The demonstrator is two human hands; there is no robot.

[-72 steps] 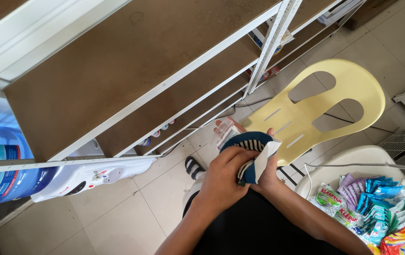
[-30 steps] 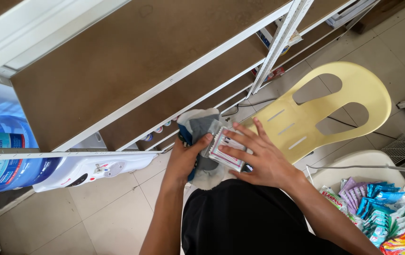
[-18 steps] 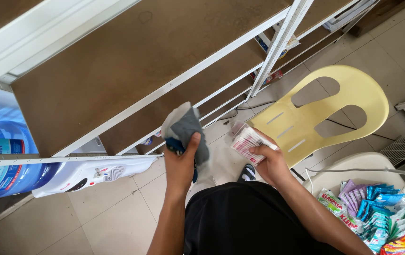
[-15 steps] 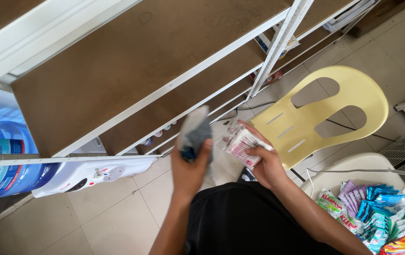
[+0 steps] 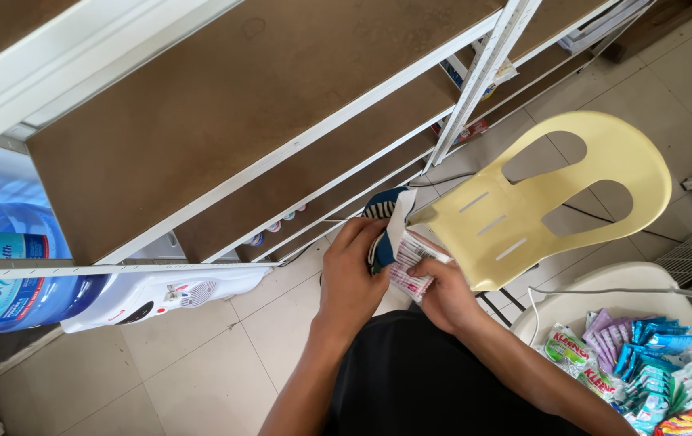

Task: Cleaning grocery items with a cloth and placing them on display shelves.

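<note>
My left hand [image 5: 352, 270] grips a blue and grey folded cloth item [image 5: 384, 220] with a white tag, held just in front of my body. Touching it on the right, my right hand [image 5: 440, 289] holds a small pink and white sachet strip [image 5: 407, 260]. Both hands meet below the white shelf frame's brown boards [image 5: 225, 137] and beside the back of a yellow plastic chair [image 5: 548, 190]. My black shirt [image 5: 419, 379] fills the bottom of the view.
A white basin [image 5: 604, 295] at the lower right holds several colourful sachets [image 5: 645, 367]. A blue water bottle [image 5: 7, 250] on a white dispenser [image 5: 164, 295] stands at the left. A white upright post [image 5: 479, 77] rises by the chair. Tiled floor lies below.
My left hand, which had lifted the cloth item up toward the shelf, has come back down and now meets my right hand with the sachet strip.
</note>
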